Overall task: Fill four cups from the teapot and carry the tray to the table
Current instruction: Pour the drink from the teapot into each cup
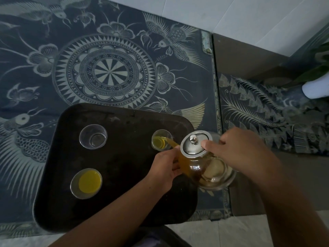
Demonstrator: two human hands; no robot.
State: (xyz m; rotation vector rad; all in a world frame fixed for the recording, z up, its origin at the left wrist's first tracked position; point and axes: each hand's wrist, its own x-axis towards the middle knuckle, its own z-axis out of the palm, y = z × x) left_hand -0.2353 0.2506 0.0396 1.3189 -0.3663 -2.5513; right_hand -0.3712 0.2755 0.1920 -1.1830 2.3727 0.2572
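The teapot (201, 161) hangs tilted over the right edge of the dark tray (124, 175), its spout aimed toward ten o'clock and a thin amber stream arcing into the cup (161, 139) at the tray's far right corner, which holds only a little tea. That line from pot to cup is what matters: the pot's long axis runs from its handle at about four o'clock to the spout at ten, and the cup sits just beyond the spout tip. The right hand (238, 150) is closed around the handle side of the pot, its thumb pressing the steel lid (195, 144) down; the left hand (167, 166) is curled against the glass belly under the spout, steadying it. The left hand is the nearer to the filling cup. The cup (86, 183) at the tray's near left, toward eight o'clock, is already full of yellow tea, while the cup (93, 136) at the far left, toward ten o'clock, looks empty. I can see only three cups; a fourth may be hidden under the arms, I cannot tell. By my judgement the next pour will need the spout swung leftward across the tray. The tray rests on a worktop covered by a dark blue cloth (106, 68) printed with a round medallion, flowers and butterflies; pale floor tiles (258, 15) lie beyond at one o'clock, and a green plant (318, 68) stands at three o'clock.
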